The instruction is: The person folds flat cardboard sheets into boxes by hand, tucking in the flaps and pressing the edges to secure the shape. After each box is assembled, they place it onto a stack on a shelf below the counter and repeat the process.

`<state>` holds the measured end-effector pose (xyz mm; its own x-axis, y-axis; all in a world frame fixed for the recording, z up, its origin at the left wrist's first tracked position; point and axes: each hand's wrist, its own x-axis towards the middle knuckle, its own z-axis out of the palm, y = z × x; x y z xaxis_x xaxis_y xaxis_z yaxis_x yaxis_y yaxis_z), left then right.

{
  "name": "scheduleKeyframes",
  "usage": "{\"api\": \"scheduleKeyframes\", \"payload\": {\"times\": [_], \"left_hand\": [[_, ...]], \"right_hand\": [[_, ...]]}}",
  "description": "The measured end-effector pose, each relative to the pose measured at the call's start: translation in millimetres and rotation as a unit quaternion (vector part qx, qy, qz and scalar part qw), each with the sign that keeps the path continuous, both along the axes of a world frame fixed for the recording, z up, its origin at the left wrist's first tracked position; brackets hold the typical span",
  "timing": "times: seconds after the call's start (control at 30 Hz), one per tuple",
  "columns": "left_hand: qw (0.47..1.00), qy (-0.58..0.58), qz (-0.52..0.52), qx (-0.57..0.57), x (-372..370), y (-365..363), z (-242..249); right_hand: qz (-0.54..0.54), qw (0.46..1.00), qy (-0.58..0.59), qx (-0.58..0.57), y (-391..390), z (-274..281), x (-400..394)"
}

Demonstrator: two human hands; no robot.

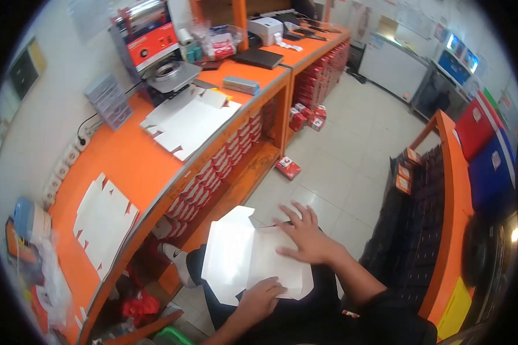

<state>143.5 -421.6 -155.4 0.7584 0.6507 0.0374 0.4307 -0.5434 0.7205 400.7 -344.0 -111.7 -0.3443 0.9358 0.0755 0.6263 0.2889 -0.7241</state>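
On my lap rests a partly folded white cardboard box, with its lid panel laid open to the left. My left hand grips its near edge, fingers together at the folded-up side. Over the far right corner of the box is my right hand, its fingers spread apart and holding nothing; it hides part of the far side wall.
Flat white box blanks lie on the orange counter, with a second stack farther along by a sealing machine. Red and white boxes fill the shelf below. One red box lies on the tiled floor.
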Motion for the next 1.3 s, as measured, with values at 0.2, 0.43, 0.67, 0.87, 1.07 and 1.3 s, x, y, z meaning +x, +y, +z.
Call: {"api": "scheduleKeyframes", "payload": {"times": [0.2,0.43,0.67,0.87,1.07,1.3], "left_hand": [[0.939,-0.203,0.104,-0.258,-27,15,-9],[0.814,-0.292,0.197,-0.461,-25,15,0],[0.916,-0.174,0.256,-0.254,-30,18,47],[0.925,-0.212,0.215,-0.233,-35,11,53],[0.899,-0.138,0.304,0.283,-34,-6,83],[0.796,-0.5,0.293,-0.174,-18,11,47]], "right_hand": [[0.25,0.963,-0.008,0.101,-32,59,-20],[0.196,0.96,0.167,0.11,-39,52,-33],[0.016,0.942,-0.002,0.335,-53,20,-52],[0.125,0.961,-0.003,0.248,-56,43,-64],[-0.042,0.977,0.146,0.15,-54,33,-51],[-0.049,0.959,0.256,0.114,-64,29,-76]]}}
